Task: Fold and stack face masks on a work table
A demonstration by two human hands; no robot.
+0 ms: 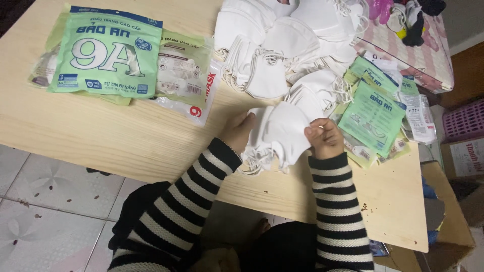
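Note:
My left hand (237, 132) and my right hand (325, 138) both hold a small stack of white face masks (280, 132) just above the wooden table (111, 136). The left hand grips the stack's left side. At the right edge, the fingers of my right hand pinch the top mask. Elastic loops hang under the stack. Both arms wear black and white striped sleeves.
A big heap of loose white masks (292, 45) lies behind the stack. Green mask packets (108, 53) lie at the left, and more green packets (373, 118) at the right. A pink basket (466, 121) and a cardboard box (446, 211) stand beside the table. Tiled floor lies below.

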